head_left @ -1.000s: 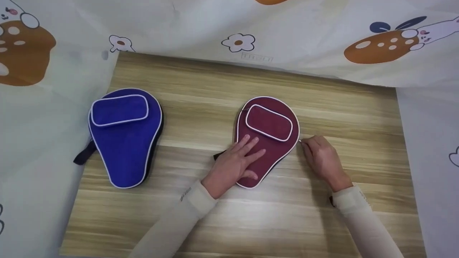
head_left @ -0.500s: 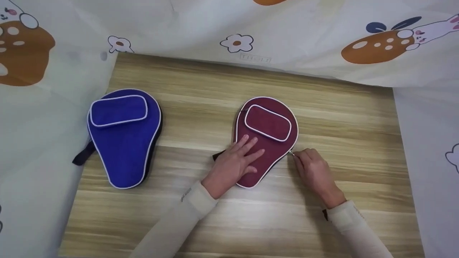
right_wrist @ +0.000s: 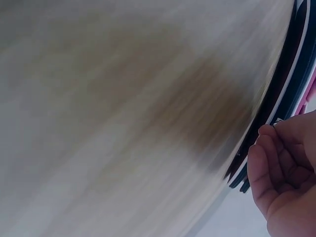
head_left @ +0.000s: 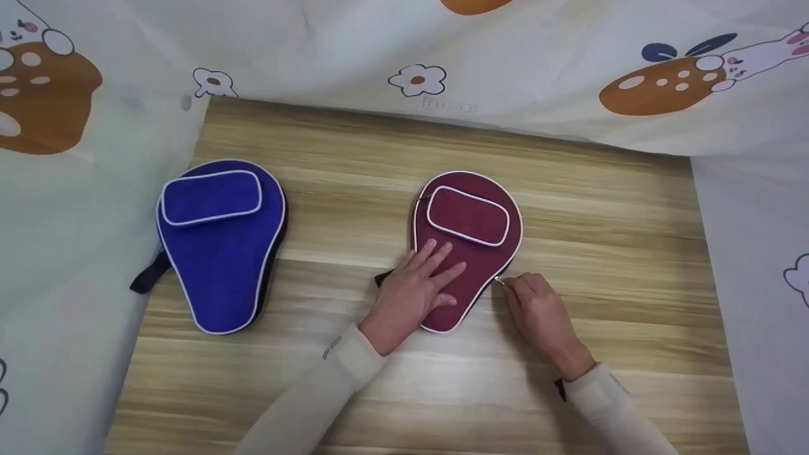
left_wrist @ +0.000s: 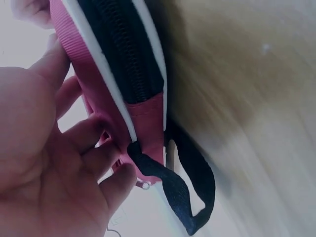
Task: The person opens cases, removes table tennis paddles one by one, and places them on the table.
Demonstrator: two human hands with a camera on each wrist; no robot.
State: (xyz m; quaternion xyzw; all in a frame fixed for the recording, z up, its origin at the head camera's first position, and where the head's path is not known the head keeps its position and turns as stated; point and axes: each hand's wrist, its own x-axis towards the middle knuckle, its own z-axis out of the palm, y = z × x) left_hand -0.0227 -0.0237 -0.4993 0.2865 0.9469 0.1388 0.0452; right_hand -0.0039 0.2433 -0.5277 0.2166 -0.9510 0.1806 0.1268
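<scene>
A dark red table tennis bat case (head_left: 471, 265) with white piping and a small front pocket lies flat on the wooden table. My left hand (head_left: 409, 296) rests on its lower front with fingers spread. At the case's right edge, my right hand (head_left: 542, 316) pinches the small metal zipper pull (head_left: 499, 279) between thumb and curled fingers. The left wrist view shows the black zipper (left_wrist: 123, 44) along the side and a black wrist strap (left_wrist: 182, 197). In the right wrist view, the fingertips meet at the case's dark side band (right_wrist: 296, 74).
A matching blue bat case (head_left: 221, 253) lies at the table's left, its black strap (head_left: 150, 273) over the left edge. Printed cloth (head_left: 328, 57) hangs behind the wooden table (head_left: 607, 215) and along both sides.
My right hand has drawn the zipper pull down and left along the red case's right edge, from the wide part toward the narrow end. The left hand stays in place.
</scene>
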